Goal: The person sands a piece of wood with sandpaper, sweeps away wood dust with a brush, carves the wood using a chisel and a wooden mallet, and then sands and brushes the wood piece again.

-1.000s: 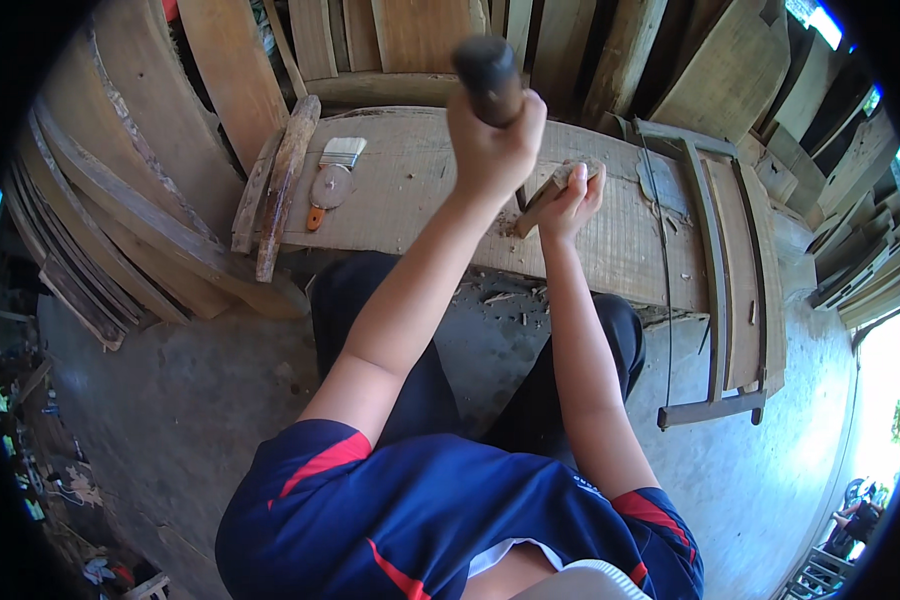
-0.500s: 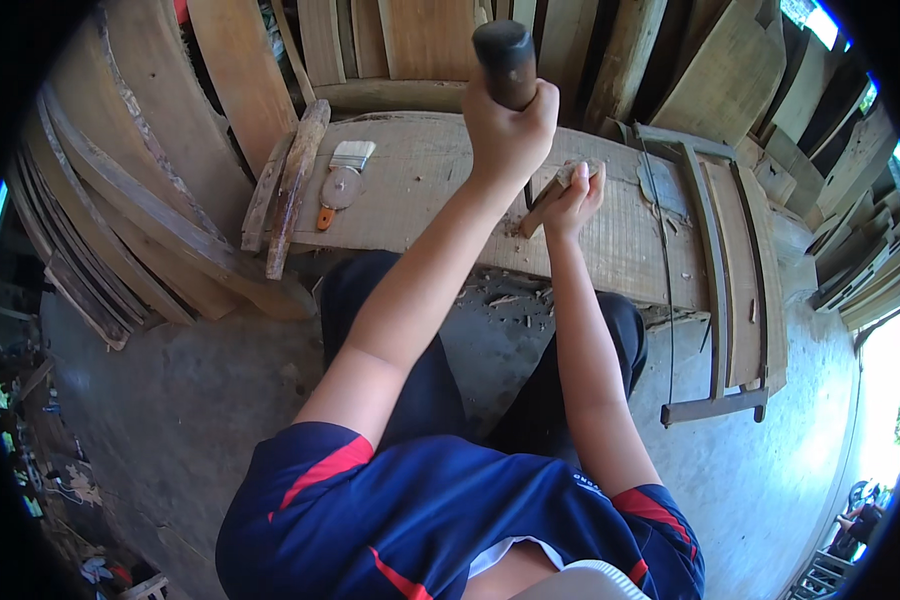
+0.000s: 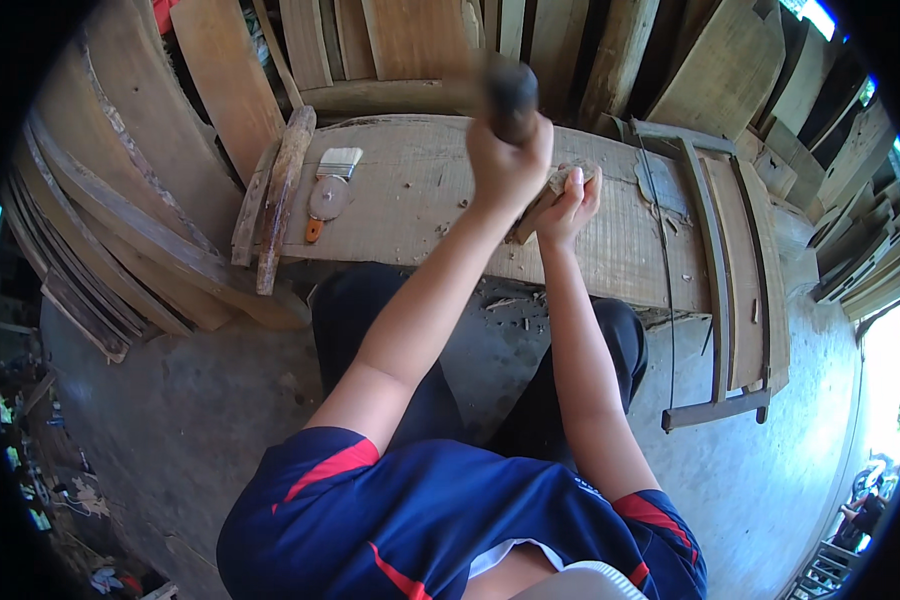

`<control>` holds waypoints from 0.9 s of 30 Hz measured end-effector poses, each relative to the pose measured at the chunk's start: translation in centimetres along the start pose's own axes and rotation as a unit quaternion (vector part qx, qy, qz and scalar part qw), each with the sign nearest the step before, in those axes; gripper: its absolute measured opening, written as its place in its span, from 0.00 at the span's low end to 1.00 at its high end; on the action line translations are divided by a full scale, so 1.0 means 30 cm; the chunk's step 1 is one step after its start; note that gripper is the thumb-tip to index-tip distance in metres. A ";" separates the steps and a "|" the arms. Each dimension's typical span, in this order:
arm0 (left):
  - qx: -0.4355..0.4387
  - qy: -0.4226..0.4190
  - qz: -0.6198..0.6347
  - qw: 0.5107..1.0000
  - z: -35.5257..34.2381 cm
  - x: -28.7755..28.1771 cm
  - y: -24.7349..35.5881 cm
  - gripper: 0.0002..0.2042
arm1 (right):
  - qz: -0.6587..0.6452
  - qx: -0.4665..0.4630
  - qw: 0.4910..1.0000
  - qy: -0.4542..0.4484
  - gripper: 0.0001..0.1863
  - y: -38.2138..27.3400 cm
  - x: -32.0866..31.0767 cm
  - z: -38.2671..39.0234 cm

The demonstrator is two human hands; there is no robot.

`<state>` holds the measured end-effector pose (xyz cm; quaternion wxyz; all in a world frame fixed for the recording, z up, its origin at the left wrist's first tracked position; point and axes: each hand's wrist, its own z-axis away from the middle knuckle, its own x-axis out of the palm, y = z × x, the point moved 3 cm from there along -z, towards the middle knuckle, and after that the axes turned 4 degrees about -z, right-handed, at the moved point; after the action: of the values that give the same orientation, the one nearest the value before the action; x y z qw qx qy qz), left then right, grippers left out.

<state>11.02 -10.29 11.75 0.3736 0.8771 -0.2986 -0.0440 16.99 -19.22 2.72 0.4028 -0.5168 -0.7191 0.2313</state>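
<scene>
My left hand (image 3: 508, 165) is closed round a mallet (image 3: 512, 105) with a dark, rounded end, blurred by motion and raised above the board. Close to its right, my right hand (image 3: 568, 212) grips what looks like a chisel (image 3: 532, 220), its pale top (image 3: 576, 172) frayed. The tool slants down to the left toward the wooden board (image 3: 400, 215); my left wrist hides part of it, and its working end is not clear. Small wood chips lie on the board around both hands.
On the board's left lie a paintbrush (image 3: 340, 163), a round disc (image 3: 328, 197) with an orange handle end, and a rough stick (image 3: 285, 200). A frame saw (image 3: 705, 270) rests across the right end. Planks (image 3: 220, 80) lean behind and at both sides.
The mallet has swung down and nearer, closer to the frayed top of the chisel. My right hand keeps its grip and has shifted slightly. The view has moved a little.
</scene>
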 end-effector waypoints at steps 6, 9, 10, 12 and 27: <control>-0.079 -0.001 0.081 0.994 -0.040 0.001 0.010 0.08 | 0.020 -0.008 1.000 -0.001 0.14 -0.001 -0.017 -0.019; -0.101 -0.011 0.165 0.981 -0.075 -0.022 0.106 0.08 | 0.014 0.001 1.000 0.006 0.13 -0.006 -0.014 -0.012; -0.070 0.014 0.094 0.993 -0.053 -0.024 0.084 0.08 | 0.011 -0.003 1.000 0.005 0.13 -0.018 -0.003 -0.008; 0.073 0.065 -0.042 0.994 -0.021 -0.012 0.069 0.07 | 0.008 -0.003 1.000 0.005 0.13 -0.025 0.007 0.003; 0.036 0.073 0.015 0.997 -0.022 0.005 0.142 0.06 | 0.048 0.018 0.998 0.032 0.12 -0.032 -0.006 -0.003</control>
<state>9.26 -12.27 15.17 0.3629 0.8865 -0.2848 0.0363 16.56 -19.72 3.43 0.4236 -0.5501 -0.6760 0.2467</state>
